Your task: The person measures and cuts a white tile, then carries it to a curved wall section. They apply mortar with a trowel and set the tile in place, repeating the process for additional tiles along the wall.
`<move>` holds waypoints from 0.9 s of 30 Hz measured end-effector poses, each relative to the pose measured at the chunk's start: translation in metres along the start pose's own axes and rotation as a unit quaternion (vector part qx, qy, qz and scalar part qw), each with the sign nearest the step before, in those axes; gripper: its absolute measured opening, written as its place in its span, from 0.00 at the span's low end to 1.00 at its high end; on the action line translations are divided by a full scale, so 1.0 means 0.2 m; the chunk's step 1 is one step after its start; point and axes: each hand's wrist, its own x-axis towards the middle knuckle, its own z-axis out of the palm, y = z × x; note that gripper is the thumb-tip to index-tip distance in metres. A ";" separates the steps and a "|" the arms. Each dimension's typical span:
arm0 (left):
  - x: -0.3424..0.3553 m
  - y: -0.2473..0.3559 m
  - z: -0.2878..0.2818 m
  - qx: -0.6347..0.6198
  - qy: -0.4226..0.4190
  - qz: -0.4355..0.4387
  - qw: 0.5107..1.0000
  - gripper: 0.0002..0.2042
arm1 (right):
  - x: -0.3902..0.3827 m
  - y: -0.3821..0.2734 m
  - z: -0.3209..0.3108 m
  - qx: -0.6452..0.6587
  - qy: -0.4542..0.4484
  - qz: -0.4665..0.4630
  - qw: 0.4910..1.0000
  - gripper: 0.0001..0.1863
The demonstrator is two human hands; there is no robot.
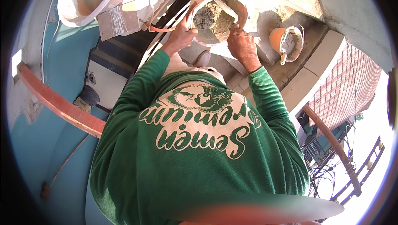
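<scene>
A bucket (pixel 241 10) with grey mortar (pixel 210 22) inside stands in front of me. My left hand (pixel 181 37) is closed on its near left rim. On the near right side, my right hand (pixel 242 46) is closed at the rim, thumb on top. A pale curved piece (pixel 227 9) lies inside the bucket, its end close to my right thumb. I cannot tell whether it is a handle or a tool. My fingers' undersides are hidden by the bucket wall and the hands themselves.
Right of the bucket stands a small orange pail (pixel 277 39) with a yellow-handled tool. A large white tub (pixel 68 7) sits at the far left, beside a tile-like block (pixel 119 21). A concrete ledge (pixel 319 65) runs along the right; a dark gap (pixel 124 53) lies left.
</scene>
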 end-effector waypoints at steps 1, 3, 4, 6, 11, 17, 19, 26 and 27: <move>0.01 0.01 0.01 -0.014 0.001 0.014 1.000 0.36 | 0.01 0.00 0.08 -0.007 0.026 0.005 1.000 0.18; 0.03 0.04 0.01 -0.035 0.001 0.044 0.998 0.36 | -0.01 0.05 0.35 -0.051 -0.022 0.009 0.998 0.22; 0.05 0.04 -0.01 -0.042 0.011 0.057 0.997 0.36 | -0.07 -0.01 0.29 -0.016 -0.061 0.013 0.998 0.25; 0.03 0.14 -0.03 -0.003 0.019 0.183 0.983 0.38 | -0.12 0.04 0.08 0.020 -0.048 0.007 0.999 0.21; 0.06 0.24 -0.01 0.009 -0.056 0.155 0.986 0.40 | -0.12 0.11 0.43 0.002 0.125 0.023 0.992 0.17; 0.03 0.19 0.05 -0.038 -0.089 0.075 0.992 0.38 | -0.32 0.10 0.13 0.199 0.054 0.132 0.970 0.15; 0.06 0.20 0.14 -0.033 -0.092 0.117 0.988 0.33 | -0.35 0.10 0.21 0.206 0.031 0.135 0.969 0.15; 0.08 0.17 0.31 -0.014 -0.137 0.080 0.987 0.31 | -0.59 0.27 0.15 0.197 0.046 0.127 0.971 0.19; 0.07 0.24 0.37 -0.006 -0.150 0.073 0.986 0.32 | -0.58 0.28 0.15 0.180 0.075 0.158 0.968 0.15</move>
